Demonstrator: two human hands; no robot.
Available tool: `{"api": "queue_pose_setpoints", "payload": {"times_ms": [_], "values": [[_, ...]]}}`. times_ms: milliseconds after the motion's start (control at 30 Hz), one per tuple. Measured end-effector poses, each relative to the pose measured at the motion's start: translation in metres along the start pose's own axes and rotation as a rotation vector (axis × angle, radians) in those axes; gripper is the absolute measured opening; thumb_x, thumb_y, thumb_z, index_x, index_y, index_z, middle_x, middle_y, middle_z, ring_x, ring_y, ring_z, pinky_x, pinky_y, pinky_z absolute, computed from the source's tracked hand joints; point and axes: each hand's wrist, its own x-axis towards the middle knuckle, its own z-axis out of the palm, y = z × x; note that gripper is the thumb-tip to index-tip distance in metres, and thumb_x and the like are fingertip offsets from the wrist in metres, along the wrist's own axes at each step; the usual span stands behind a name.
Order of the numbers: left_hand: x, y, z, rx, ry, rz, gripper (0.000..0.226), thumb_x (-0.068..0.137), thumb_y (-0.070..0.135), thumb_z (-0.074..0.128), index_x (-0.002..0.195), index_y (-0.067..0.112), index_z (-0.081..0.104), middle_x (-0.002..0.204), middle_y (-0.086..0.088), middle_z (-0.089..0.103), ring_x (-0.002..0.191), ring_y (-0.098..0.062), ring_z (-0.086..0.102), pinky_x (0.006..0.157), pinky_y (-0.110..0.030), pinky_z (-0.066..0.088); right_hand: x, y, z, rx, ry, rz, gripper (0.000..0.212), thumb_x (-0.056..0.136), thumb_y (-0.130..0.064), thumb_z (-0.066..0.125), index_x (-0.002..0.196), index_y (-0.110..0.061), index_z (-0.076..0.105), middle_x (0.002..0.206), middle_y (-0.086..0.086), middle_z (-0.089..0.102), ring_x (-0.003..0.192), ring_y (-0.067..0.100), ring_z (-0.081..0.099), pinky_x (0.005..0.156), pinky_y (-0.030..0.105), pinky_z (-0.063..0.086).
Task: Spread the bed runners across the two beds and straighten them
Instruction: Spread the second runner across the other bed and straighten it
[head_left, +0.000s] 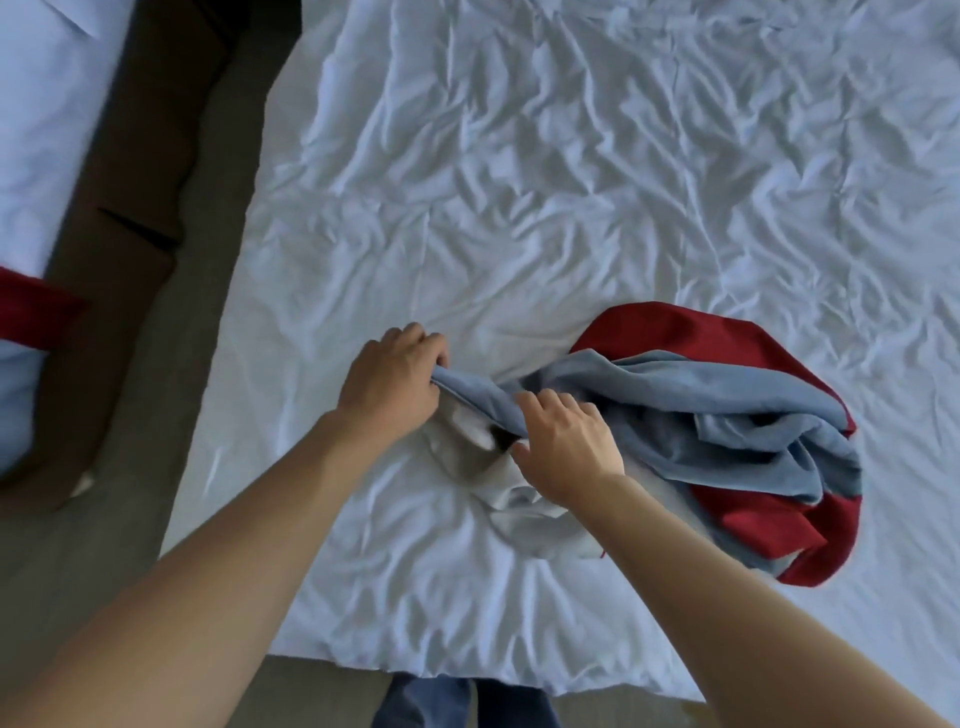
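A crumpled bed runner, red on one side and grey-blue on the other, lies bunched near the foot of the near bed, which is covered by a wrinkled white sheet. My left hand grips the runner's grey-blue end, pulled out to the left. Close beside it, my right hand pinches the same strip of fabric. A second red runner lies across the other bed at the far left, only partly in view.
A gap of grey carpet and a dark brown bed base separate the two beds. My legs in blue jeans stand at the foot edge of the near bed.
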Motion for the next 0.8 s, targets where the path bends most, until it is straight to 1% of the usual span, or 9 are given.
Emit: {"api": "queue_pose_setpoints", "payload": {"times_ms": [167,267,333,467,533,600,667,700,800], "values": [[-0.014,-0.010,0.014,-0.101,0.012,0.006,0.019,0.080,0.006,0.057,0.093,0.020,0.060,0.095,0.000,0.052,0.089,-0.023,0.052,0.062,-0.036,0.042,0.022,-0.023,0.011,0.052,0.054,-0.046,0.054,0.083,-0.039,0.066,0.131,-0.022,0.047,0.112,0.003,0.058,0.101,0.027,0.056,0.087,0.039,0.044],[-0.018,-0.019,0.016,-0.196,-0.012,0.038,0.018,0.080,0.008,0.057,0.091,0.021,0.058,0.092,0.004,0.051,0.085,-0.018,0.049,0.059,-0.033,0.041,0.035,-0.043,0.007,0.018,0.187,-0.123,0.020,0.081,-0.025,0.072,0.093,-0.014,0.064,0.083,0.005,0.063,0.074,0.028,0.060,0.066,0.038,0.044],[-0.020,-0.025,0.016,-0.241,-0.005,0.020,0.017,0.081,0.010,0.058,0.092,0.023,0.058,0.091,0.007,0.051,0.081,-0.016,0.049,0.058,-0.032,0.040,0.042,-0.049,-0.001,0.002,0.249,-0.113,0.017,0.076,-0.012,0.073,0.071,-0.012,0.057,0.063,0.006,0.059,0.056,0.031,0.057,0.056,0.034,0.035],[-0.018,-0.035,0.012,-0.212,0.007,-0.041,0.016,0.081,0.015,0.063,0.094,0.022,0.059,0.085,0.006,0.055,0.077,-0.020,0.054,0.061,-0.031,0.034,0.050,-0.033,-0.024,0.075,0.336,-0.043,0.013,0.075,-0.007,0.067,0.072,-0.008,0.054,0.061,0.009,0.058,0.053,0.032,0.054,0.055,0.034,0.033],[-0.013,-0.037,0.006,-0.189,0.037,-0.069,0.014,0.078,0.014,0.064,0.090,0.020,0.061,0.079,0.004,0.055,0.072,-0.024,0.055,0.060,-0.030,0.029,0.050,-0.027,-0.037,0.012,0.245,-0.082,0.011,0.082,-0.015,0.063,0.077,-0.012,0.053,0.067,0.005,0.059,0.059,0.029,0.055,0.060,0.036,0.040],[-0.005,-0.038,-0.002,-0.177,0.122,-0.091,0.017,0.072,0.008,0.065,0.085,0.020,0.063,0.076,0.003,0.057,0.063,-0.024,0.048,0.058,-0.029,0.024,0.052,-0.026,-0.046,-0.067,-0.031,-0.149,0.007,0.087,-0.027,0.057,0.086,-0.020,0.056,0.081,0.001,0.063,0.072,0.025,0.060,0.065,0.034,0.040],[0.003,-0.037,-0.010,-0.142,0.181,-0.069,0.024,0.067,0.002,0.067,0.083,0.020,0.064,0.077,0.001,0.059,0.057,-0.021,0.039,0.055,-0.028,0.020,0.063,-0.027,-0.054,-0.073,-0.352,-0.141,0.017,0.083,-0.035,0.053,0.097,-0.031,0.062,0.096,-0.003,0.066,0.083,0.022,0.062,0.063,0.031,0.041],[0.005,-0.036,-0.012,-0.137,0.175,-0.045,0.026,0.067,0.002,0.068,0.084,0.021,0.065,0.080,0.001,0.059,0.057,-0.021,0.041,0.055,-0.028,0.021,0.071,-0.029,-0.058,-0.017,-0.432,-0.111,0.020,0.081,-0.035,0.049,0.096,-0.036,0.062,0.100,-0.004,0.067,0.085,0.021,0.062,0.063,0.031,0.043],[0.005,-0.028,-0.011,-0.220,0.037,0.024,0.024,0.074,0.012,0.065,0.095,0.025,0.066,0.090,0.005,0.062,0.073,-0.024,0.059,0.060,-0.029,0.038,0.108,-0.031,-0.065,0.297,-0.280,-0.033,0.035,0.080,-0.020,0.041,0.096,-0.042,0.063,0.108,-0.007,0.069,0.095,0.020,0.064,0.081,0.038,0.055]]}}
